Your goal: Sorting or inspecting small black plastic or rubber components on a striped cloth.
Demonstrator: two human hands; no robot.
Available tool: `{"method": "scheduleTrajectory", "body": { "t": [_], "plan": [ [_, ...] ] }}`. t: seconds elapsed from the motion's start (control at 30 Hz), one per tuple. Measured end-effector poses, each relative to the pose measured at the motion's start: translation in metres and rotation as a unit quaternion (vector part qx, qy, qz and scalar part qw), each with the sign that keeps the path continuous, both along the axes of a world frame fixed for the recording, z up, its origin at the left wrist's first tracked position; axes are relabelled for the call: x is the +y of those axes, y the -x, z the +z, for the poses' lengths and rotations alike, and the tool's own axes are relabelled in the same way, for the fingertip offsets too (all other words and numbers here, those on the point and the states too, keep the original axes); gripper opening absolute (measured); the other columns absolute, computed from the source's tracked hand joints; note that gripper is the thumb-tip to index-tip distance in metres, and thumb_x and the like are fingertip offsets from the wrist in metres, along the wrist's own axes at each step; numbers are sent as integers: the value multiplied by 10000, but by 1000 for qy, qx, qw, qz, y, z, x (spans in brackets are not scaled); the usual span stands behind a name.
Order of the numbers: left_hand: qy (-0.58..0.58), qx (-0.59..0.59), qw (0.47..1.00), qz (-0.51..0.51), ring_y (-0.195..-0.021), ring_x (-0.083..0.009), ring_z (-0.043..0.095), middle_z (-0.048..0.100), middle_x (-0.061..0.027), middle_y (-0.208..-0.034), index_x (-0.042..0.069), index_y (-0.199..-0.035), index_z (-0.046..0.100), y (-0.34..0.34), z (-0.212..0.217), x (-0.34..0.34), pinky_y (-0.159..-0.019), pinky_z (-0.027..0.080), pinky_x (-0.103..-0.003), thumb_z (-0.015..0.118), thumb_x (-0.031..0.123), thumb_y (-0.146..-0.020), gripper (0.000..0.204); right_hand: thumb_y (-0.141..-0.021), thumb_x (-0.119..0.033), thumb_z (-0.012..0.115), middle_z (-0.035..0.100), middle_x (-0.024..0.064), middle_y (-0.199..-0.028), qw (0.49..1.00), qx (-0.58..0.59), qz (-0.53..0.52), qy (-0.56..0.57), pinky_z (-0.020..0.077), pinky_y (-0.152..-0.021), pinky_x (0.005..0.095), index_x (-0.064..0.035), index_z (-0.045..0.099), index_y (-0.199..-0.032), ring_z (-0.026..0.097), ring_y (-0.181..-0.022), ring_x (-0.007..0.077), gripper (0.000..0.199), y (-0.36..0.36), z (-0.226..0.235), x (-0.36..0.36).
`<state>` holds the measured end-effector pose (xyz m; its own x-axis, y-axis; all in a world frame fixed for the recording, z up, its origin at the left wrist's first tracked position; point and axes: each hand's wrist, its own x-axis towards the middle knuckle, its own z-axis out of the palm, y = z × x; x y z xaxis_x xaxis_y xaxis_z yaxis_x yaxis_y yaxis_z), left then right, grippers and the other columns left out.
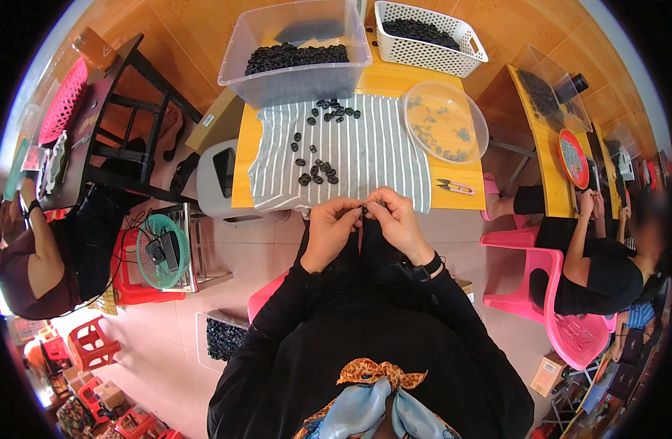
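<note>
At the table's near edge, my left hand and my right hand meet fingertip to fingertip. Both pinch a small black piece, mostly covered by the fingers. Just beyond them lies a grey and white striped cloth. Several loose black oval pieces rest on it, with another scattered group farther back. To the right of the cloth's middle sits a round clear dish with tiny metallic bits in it. Thread snips with a pink handle lie near the right front corner.
A clear plastic tub of black pieces stands at the back of the yellow table, beside a white perforated basket. At right, a person sits on a pink chair; another works at left. A green basket rests on a red stool.
</note>
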<state>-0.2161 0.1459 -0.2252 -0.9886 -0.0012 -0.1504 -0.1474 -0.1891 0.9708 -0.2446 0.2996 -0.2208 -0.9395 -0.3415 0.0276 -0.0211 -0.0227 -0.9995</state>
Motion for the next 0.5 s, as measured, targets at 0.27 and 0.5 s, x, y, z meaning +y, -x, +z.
{"method": "scheduleTrajectory", "body": {
  "t": [0.27,0.5],
  "plan": [
    [-20,33,999,17,-629,-77,587,651,-42,-769,-21,-945,658,0,-5,3,-547,444,-188,600,-14,-826,132,-900,-8,504,569,3,-789,1000,-23,-6,17,450,-660,199,11,562,-902,544,-718,59,61,-3,4,2],
    [-1,33,999,21,-635,-72,580,641,-26,-772,-16,-936,661,-1,-5,3,-552,442,-188,602,-21,-820,130,-886,10,499,563,21,-765,997,49,10,-64,445,-635,210,18,547,-864,536,-695,73,53,1,2,5]
  ]
}}
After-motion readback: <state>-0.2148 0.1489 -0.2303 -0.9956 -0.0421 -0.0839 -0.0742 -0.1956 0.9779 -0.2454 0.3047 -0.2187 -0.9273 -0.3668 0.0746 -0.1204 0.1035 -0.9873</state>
